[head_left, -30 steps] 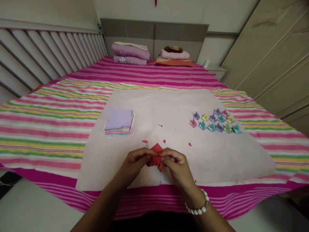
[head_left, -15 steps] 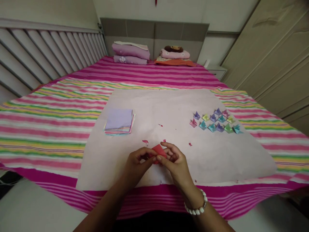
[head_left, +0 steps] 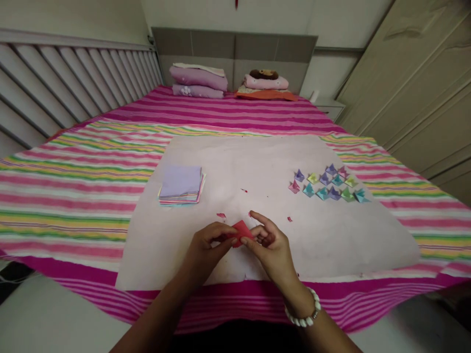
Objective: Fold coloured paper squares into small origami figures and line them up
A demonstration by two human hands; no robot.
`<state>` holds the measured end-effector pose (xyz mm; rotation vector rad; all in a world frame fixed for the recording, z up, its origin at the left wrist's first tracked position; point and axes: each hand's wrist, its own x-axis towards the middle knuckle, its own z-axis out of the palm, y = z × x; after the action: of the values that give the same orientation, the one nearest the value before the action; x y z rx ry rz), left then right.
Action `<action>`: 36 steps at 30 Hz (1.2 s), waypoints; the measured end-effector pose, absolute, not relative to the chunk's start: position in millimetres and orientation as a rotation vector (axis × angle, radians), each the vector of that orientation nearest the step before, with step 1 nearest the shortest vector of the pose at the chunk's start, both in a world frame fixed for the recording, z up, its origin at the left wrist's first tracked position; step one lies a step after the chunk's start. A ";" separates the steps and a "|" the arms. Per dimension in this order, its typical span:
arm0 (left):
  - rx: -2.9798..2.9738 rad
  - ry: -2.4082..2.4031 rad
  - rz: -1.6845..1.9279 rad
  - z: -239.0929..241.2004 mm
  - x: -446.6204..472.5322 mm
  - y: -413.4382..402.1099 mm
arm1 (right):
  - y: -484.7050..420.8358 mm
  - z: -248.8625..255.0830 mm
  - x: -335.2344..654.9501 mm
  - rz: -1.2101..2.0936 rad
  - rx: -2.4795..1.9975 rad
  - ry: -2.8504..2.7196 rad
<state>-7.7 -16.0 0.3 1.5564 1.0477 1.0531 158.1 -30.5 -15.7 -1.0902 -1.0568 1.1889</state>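
Observation:
A small folded piece of red paper [head_left: 242,229] is held between my two hands, low over the white sheet [head_left: 235,162]. My left hand [head_left: 210,242] pinches its left side between thumb and fingers. On the right side, my right hand [head_left: 270,242] grips it with the thumb in front and fingers behind, the index finger raised off it. A white bead bracelet [head_left: 303,321] circles my right wrist. Part of the paper's lower edge is covered by my thumbs. Small red scraps [head_left: 221,215] lie on the sheet just beyond my hands.
At the left of the sheet stands a stack of square coloured papers [head_left: 181,182], lilac on top. Several small folded paper pieces [head_left: 324,193] sit in rows at the right. Below is a striped bedspread [head_left: 73,196]; folded bedding [head_left: 198,81] is piled by the headboard [head_left: 235,54].
My right hand has shifted slightly right, its index finger stretching farther out from the paper. My left hand has barely moved, and both still hold the red paper.

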 end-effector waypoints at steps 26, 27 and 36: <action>1.709 1.230 1.055 -2.8 -8.7 -13.7 | -27.4 -11.0 169.8 0.781 -1.059 -1.674; 1.702 1.218 1.061 -2.6 -8.8 -13.5 | -27.5 -10.3 170.0 0.776 -1.056 -1.683; 1.479 1.174 0.953 -0.7 -8.1 -12.8 | -26.2 -9.7 169.9 0.916 -1.073 -1.654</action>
<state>-8.1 -12.8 -0.7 1.4795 1.1741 0.9532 169.9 -26.2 -9.7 -1.0734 -1.6541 0.9155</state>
